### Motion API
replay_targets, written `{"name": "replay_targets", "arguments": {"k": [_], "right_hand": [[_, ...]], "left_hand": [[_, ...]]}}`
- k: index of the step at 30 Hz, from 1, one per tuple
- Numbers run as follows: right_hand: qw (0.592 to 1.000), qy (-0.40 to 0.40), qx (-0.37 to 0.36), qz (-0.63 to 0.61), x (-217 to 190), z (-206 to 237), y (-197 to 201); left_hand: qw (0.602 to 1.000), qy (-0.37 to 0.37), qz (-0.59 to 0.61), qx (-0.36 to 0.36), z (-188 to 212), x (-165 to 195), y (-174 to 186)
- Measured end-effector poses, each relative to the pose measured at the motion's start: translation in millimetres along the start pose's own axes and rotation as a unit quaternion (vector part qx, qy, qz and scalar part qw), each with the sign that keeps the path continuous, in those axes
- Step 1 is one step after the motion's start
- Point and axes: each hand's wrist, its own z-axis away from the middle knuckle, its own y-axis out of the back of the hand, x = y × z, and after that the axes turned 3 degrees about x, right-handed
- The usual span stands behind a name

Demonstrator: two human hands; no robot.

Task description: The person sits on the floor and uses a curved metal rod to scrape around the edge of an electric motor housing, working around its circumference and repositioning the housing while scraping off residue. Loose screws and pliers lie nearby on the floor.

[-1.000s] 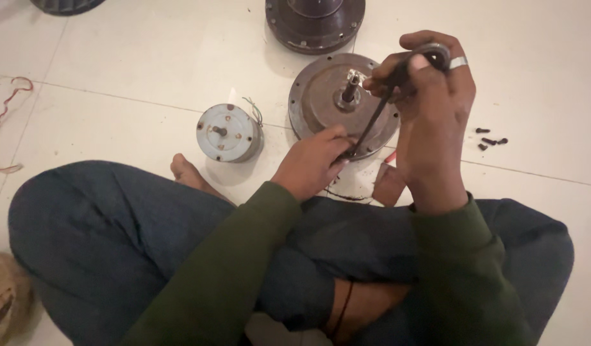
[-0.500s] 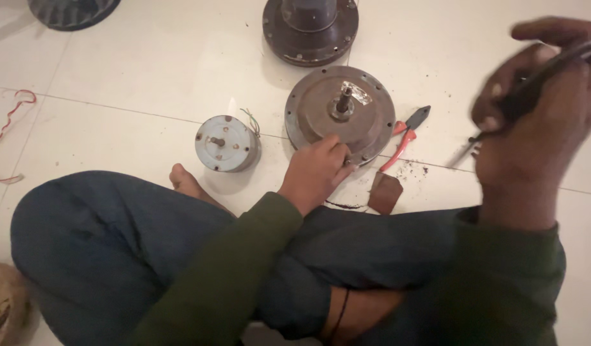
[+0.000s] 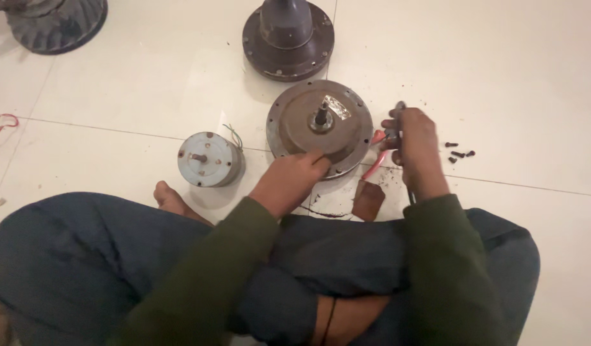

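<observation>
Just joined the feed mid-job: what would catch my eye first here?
The round brown motor housing with its central shaft sits mid-floor, the left hand pressed on its near rim. Just to its right, the right hand grips a dark tool beside red-handled pliers, with small dark screws scattered further right. A smaller grey motor stands to the left, near a bare foot.

Three motor housings (image 3: 320, 128), three screws (image 3: 459, 153)

Only label I can spot is a small shiny silver sticker (image 3: 337, 107) on top of the round brown motor housing (image 3: 295, 122), right beside the shaft.
</observation>
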Motion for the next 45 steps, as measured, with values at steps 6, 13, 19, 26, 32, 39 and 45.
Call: {"name": "replay_targets", "arguments": {"k": [6,13,19,26,32,39,45], "right_hand": [[0.994,0.049,-0.053,0.076,11,-3,-14],[0.971,0.141,-0.023,0.191,29,-2,-15],[0.961,0.157,-0.011,0.226,39,-7,-16],[0.974,0.118,-0.029,0.193,30,-6,-15],[0.964,0.076,-0.091,0.236,20,10,-3],[0.918,0.098,-0.129,0.363,7,30,17],[0.96,0.154,0.008,0.236,-14,26,23]], "left_hand": [[0.999,-0.039,-0.001,0.009,4,-8,3],[0.994,-0.107,-0.025,-0.026,2,-25,12],[0.973,-0.141,-0.109,-0.145,-1,-43,24],[0.809,0.291,0.51,0.028,17,-3,4],[0.893,0.213,0.393,0.057,15,21,3],[0.993,-0.077,0.053,0.067,8,35,0],[0.997,-0.057,-0.042,0.015,18,33,1]]}}
